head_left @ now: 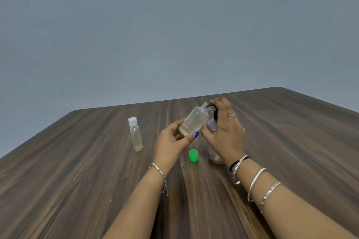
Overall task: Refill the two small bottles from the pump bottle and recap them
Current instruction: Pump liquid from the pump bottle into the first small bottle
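Note:
My left hand (pixel 172 142) grips an uncapped clear small bottle (pixel 195 120), tilted with its open mouth against the black nozzle of the pump bottle (pixel 213 128). My right hand (pixel 225 132) wraps around the pump bottle, with its fingers on the black pump head. The pump bottle stands on the table, pale pink and mostly hidden behind my right hand. A green cap (pixel 193 155) stands on the table between my wrists. A second small clear bottle (pixel 136 135) with a white cap stands upright to the left.
The wooden table (pixel 77 180) stretches wide to both sides, and its far edge lies just behind the bottles. A plain grey wall rises beyond it.

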`<state>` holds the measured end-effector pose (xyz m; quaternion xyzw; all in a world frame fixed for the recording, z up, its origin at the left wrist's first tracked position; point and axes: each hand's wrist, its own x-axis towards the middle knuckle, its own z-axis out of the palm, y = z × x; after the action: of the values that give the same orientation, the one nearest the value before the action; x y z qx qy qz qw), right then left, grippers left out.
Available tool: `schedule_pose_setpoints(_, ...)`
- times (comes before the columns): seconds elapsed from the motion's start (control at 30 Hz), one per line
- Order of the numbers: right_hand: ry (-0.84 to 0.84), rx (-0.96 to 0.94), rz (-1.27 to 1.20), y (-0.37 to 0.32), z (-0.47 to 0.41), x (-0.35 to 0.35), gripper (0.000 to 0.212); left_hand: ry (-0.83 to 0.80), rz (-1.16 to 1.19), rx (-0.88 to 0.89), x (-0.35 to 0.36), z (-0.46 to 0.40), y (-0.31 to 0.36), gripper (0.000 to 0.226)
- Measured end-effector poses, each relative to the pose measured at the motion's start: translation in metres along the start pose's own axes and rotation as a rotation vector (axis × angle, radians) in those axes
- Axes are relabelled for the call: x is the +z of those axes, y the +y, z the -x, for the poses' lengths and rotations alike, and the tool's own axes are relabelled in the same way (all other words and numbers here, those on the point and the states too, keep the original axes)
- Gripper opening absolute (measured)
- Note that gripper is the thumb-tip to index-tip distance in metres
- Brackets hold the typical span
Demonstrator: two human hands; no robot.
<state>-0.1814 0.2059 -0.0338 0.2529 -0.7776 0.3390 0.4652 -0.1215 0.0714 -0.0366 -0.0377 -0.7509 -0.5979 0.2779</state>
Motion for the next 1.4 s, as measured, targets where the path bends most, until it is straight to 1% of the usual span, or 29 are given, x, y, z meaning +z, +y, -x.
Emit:
schedule_pose_setpoints(0.27,-0.006,-0.033,0.076,0.0011,0.0006,0.0005,0.083,0.006,-0.01,0.009,-0.0004,0.0,0.0018,0.038)
schedule_pose_setpoints(0.33,0.006,-0.042,0.067,0.0017,0.0002,0.001,0.08,0.006,-0.016,0.005,-0.0009,-0.0005,0.0014,0.039)
schedule_pose_setpoints(0.47,0.031,-0.031,0.018,0.0017,-0.001,0.0021,0.069,0.004,0.002,-0.002,-0.0019,-0.0013,-0.0009,0.041)
schedule_pose_setpoints(0.8,0.039,-0.007,0.018,0.0018,0.0003,0.0011,0.061,-0.007,-0.003,0.01,0.0,0.0011,0.0013,0.041)
schedule_pose_setpoints(0.97,0.023,-0.02,0.046,0.0025,0.0005,0.0004,0.076,-0.004,-0.01,0.01,-0.0002,-0.0001,0.0024,0.039)
schedule_pose_setpoints(1.03,0.02,-0.029,0.047,0.0025,0.0008,0.001,0.078,0.001,-0.004,0.011,-0.0003,-0.0004,0.002,0.037)
schedule_pose_setpoints(1.13,0.036,-0.037,0.052,0.0024,-0.0006,0.0016,0.076,0.0,0.004,0.003,-0.0004,-0.0008,0.0007,0.04)
schedule_pose_setpoints(1.23,0.069,-0.042,0.044,0.0029,-0.0016,0.0025,0.067,-0.001,0.015,0.0,-0.0003,-0.0013,0.0004,0.041)
schedule_pose_setpoints(1.4,0.067,-0.008,0.004,0.0016,-0.0019,0.0031,0.062,-0.007,0.031,-0.004,0.0005,-0.0012,0.0009,0.043)
